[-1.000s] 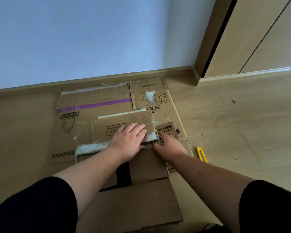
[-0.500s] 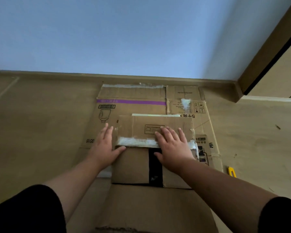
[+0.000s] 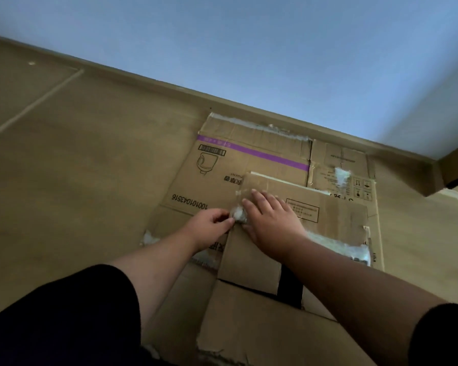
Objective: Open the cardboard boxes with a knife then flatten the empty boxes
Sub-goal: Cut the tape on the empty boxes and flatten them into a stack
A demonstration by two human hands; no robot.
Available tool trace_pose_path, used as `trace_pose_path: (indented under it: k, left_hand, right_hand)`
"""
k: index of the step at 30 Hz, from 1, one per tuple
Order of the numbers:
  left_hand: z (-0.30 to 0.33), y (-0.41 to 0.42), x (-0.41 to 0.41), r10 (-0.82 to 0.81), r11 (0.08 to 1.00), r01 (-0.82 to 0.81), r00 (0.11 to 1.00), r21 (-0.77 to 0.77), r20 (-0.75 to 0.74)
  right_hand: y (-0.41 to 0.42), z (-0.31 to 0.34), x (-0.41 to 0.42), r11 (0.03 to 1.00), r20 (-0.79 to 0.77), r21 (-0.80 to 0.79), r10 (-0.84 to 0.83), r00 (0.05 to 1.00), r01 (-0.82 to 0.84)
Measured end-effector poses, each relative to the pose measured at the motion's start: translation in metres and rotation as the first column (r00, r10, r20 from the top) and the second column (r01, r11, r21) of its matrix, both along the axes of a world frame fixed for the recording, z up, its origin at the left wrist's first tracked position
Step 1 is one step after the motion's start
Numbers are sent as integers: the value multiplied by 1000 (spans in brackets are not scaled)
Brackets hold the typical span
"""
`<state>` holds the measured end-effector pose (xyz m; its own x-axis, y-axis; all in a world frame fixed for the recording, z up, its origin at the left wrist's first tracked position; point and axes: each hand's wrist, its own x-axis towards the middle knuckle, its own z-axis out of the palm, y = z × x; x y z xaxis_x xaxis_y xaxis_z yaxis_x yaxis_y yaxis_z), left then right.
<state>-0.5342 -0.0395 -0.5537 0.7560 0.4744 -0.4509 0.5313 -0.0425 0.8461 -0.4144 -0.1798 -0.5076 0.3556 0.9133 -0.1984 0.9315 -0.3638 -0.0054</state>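
A: Entry, head view. Top flattened box (image 3: 331,220) lies on the floor (image 3: 90,180), stacked over two other flattened boxes: one with a purple stripe (image 3: 222,165) to the left, one with handling symbols (image 3: 341,165) to the right, both up against the baseboard (image 3: 169,88).

B: Hands?

A: Right hand (image 3: 273,220) lies palm down on the left part of the top box, fingers straight and spread, pressing it flat. Left hand (image 3: 209,225) is just beside it at the box's left edge, thumb and forefinger closed in a pinch on a crumpled whitish bit of tape (image 3: 239,214).

B: Is the tape free of the cardboard?

A: Cannot tell; the wad is blurred and sits partly under the right fingertips. A strip of the same whitish tape residue (image 3: 339,245) runs along the box to the right of the right forearm.

B: Anything nearer the camera?

A: Another cardboard panel (image 3: 262,326) in the foreground, its far edge under the top box, with a dark gap (image 3: 290,286) showing between flaps. Both arms wear dark short sleeves (image 3: 64,320).

B: Knife?

A: Not located in this view.
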Motion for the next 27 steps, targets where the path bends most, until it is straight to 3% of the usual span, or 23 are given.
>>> trace_pose_path:
  k: [7,13,20,24,27]
  left_hand:
    - [-6,-1,7,23,998,-23,1000,58,-3]
    - [0,-11,16,48,972,-31,997,235,-66]
    - [4,-12,17,31,960,-4,995,279,-91]
    - [2,-16,16,20,962,5,996,274,-91]
    - [-3,-14,10,37,990,-30,998,137,-46]
  right_hand:
    - [12,4,-3,965,88,-231,152,985,-128]
    - [17,14,-1,937,141,-307,216,966,-164]
    - [11,13,1,940,174,-291,236,956,-179]
    - [3,7,1,964,120,-226,170,978,-140]
    - [-7,2,3,985,99,-126,134,986,-122]
